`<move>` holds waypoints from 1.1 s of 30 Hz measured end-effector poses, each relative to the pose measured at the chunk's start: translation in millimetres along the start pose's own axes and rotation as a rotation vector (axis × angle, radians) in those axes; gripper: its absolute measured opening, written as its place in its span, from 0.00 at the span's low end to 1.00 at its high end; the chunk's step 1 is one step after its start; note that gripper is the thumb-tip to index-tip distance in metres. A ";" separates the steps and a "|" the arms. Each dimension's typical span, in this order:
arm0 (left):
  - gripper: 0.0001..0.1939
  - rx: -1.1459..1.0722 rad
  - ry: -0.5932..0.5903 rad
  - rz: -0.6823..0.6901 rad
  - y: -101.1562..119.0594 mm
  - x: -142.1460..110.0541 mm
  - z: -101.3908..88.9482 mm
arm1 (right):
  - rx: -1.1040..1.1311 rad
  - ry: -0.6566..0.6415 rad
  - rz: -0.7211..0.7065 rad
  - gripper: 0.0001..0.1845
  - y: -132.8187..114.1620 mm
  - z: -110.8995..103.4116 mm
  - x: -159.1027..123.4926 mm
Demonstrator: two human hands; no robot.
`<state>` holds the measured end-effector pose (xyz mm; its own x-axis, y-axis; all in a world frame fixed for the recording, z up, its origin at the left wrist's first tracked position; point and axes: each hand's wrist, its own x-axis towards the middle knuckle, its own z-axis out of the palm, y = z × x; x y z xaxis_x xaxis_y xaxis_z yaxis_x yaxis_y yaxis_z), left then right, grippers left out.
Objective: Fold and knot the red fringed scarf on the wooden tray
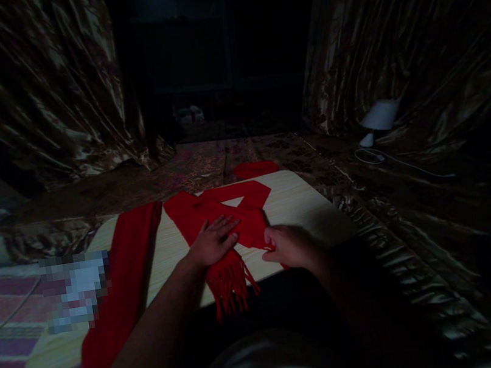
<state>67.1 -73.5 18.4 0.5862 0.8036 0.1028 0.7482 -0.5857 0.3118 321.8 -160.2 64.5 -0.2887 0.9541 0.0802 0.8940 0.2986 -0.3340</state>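
A red scarf [250, 225] with a fringed end lies crossed over itself on a pale wood-grain board [309, 211]. My left hand [215, 239] rests flat on the scarf just above the fringe, fingers stretched out. At the scarf's right edge, my right hand [288, 246] is closed with thumb and finger on the fabric; part of the cloth there is hidden by the hand. To the left, a long folded red cloth [127, 288] runs across the board and over its near edge.
Beyond the board's far edge lies another red piece [256, 169]. A small white lamp [379, 116] with a cord stands at the right. Patterned curtains [73, 80] hang at both sides. Striped fabric [5, 306] spreads at the left, near a blurred-out patch.
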 end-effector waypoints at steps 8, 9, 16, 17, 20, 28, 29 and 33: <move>0.32 0.004 -0.001 -0.004 0.9 0.1 -0.5 | 0.120 -0.060 -0.035 0.13 0.0 3.6 -1.8; 0.32 0.003 0.000 -0.003 1.0 0.0 -0.7 | 0.128 -0.074 -0.058 0.14 -1.2 3.5 -1.9; 0.31 0.010 0.013 0.012 0.5 0.2 -0.5 | 0.234 -0.216 -0.110 0.08 1.7 -1.7 1.1; 0.31 0.011 0.014 0.008 0.3 0.4 -0.2 | 0.231 -0.197 -0.094 0.05 3.0 -2.7 2.1; 0.31 0.012 0.008 0.003 0.2 0.8 0.1 | 0.196 -0.036 -0.042 0.06 5.0 -6.5 6.4; 0.31 0.025 0.010 0.011 -2.1 0.8 2.2 | 0.133 0.214 -0.257 0.18 2.8 -5.8 30.7; 0.32 0.027 0.009 0.015 -3.0 0.9 3.0 | 0.128 0.198 -0.274 0.20 3.1 -3.4 34.0; 0.32 0.027 0.014 0.026 -5.5 1.6 5.6 | 0.080 0.150 -0.293 0.26 6.9 7.5 47.5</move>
<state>65.6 -69.6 11.5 0.6016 0.7892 0.1235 0.7408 -0.6090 0.2833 311.7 -113.0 58.9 -0.4702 0.8228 0.3193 0.7494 0.5633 -0.3480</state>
